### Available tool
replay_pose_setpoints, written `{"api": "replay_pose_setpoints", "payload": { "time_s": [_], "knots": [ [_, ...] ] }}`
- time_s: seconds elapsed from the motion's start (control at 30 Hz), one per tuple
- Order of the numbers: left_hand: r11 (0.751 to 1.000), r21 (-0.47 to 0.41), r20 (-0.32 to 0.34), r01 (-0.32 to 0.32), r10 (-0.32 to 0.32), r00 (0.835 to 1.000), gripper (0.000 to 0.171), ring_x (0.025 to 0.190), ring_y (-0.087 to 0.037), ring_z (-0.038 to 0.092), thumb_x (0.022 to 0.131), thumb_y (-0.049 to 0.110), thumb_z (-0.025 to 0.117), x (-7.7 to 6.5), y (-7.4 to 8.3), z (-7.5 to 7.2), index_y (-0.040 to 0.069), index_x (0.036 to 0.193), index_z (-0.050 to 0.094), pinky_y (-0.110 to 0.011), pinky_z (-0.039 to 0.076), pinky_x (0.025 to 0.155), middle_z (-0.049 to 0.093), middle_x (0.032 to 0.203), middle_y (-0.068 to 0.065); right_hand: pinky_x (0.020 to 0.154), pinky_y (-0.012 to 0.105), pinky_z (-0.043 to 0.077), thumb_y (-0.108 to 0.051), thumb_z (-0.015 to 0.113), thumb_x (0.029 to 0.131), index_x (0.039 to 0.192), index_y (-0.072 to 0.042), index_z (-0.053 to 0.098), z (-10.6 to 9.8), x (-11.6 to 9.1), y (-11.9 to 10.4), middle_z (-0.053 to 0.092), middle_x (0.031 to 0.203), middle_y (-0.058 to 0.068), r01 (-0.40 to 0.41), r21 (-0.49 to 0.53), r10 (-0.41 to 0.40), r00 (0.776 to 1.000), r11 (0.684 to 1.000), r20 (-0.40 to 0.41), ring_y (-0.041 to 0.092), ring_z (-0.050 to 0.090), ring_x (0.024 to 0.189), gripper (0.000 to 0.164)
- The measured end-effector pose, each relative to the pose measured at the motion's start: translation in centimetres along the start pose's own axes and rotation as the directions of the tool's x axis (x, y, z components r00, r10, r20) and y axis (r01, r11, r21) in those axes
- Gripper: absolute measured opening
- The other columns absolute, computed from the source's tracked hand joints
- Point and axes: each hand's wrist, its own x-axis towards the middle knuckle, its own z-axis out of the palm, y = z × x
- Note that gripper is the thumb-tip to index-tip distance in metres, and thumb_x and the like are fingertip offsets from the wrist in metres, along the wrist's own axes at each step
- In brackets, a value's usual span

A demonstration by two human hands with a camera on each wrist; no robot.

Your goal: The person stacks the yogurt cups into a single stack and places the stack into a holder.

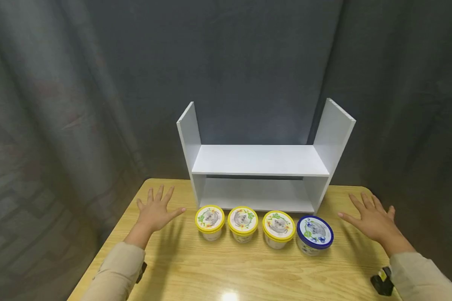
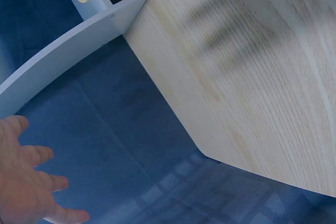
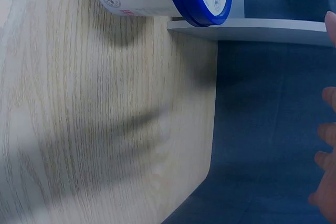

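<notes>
My left hand [image 1: 154, 215] is held over the left side of the table with its fingers spread, nothing in it. On the opposite side, my right hand [image 1: 374, 221] also has spread fingers and holds nothing. Between them stands a row of round tubs. From the left come a yellow-lidded tub [image 1: 210, 218], a second yellow-lidded tub [image 1: 242, 220] and a third yellow-lidded tub [image 1: 278, 225]. A slightly bigger blue-lidded tub [image 1: 314, 232] ends the row, nearest my right hand. In the right wrist view, fingers [image 3: 326, 132] show at the right edge, apart from the blue-lidded tub.
Behind the row stands a white two-tier shelf [image 1: 260, 159] with tall side panels and an open top. It sits on a light wooden table [image 1: 218, 271] with rounded far corners. Dark grey curtains [image 1: 256, 71] hang behind and at both sides.
</notes>
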Motion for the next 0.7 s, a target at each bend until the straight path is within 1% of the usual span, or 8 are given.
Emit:
{"api": "replay_pose_setpoints", "payload": {
  "time_s": [0.37, 0.6, 0.7],
  "knots": [
    [1.000, -0.021, 0.022, -0.002, 0.002, 1.000, 0.089, 0.122, -0.049, 0.002, 0.072, 0.073, 0.034, 0.09, 0.03, 0.31, 0.016, 0.139, 0.019, -0.073, -0.001, 0.082, 0.012, 0.140, -0.021, 0.078, 0.071, -0.011, -0.058, 0.040, 0.081, 0.136, -0.001, 0.013, 0.30, -0.21, -0.16, 0.006, 0.133, 0.035, 0.008, 0.001, -0.008, 1.000, 1.000, -0.015, 0.054, -0.005, 0.116, 0.083],
    [1.000, -0.027, 0.027, -0.003, 0.004, 1.000, 0.089, 0.122, -0.048, 0.001, 0.072, 0.073, 0.034, 0.07, 0.21, 0.31, 0.015, 0.139, 0.019, -0.072, -0.002, 0.082, 0.010, 0.140, -0.021, 0.079, 0.071, -0.010, -0.058, 0.039, 0.081, 0.136, -0.002, 0.013, 0.41, -0.27, -0.39, 0.007, 0.133, 0.035, 0.014, -0.001, -0.014, 1.000, 1.000, -0.016, 0.052, -0.006, 0.118, 0.084],
    [0.999, -0.031, 0.023, -0.010, 0.011, 1.000, 0.089, 0.122, -0.047, 0.001, 0.072, 0.073, 0.034, 0.06, 0.45, 0.43, 0.015, 0.139, 0.019, -0.072, -0.002, 0.083, 0.009, 0.140, -0.021, 0.079, 0.071, -0.011, -0.058, 0.040, 0.081, 0.136, -0.001, 0.012, 0.49, -0.30, -0.53, 0.006, 0.133, 0.035, 0.016, 0.009, -0.016, 1.000, 1.000, -0.014, 0.052, -0.006, 0.118, 0.084]
  ]
}}
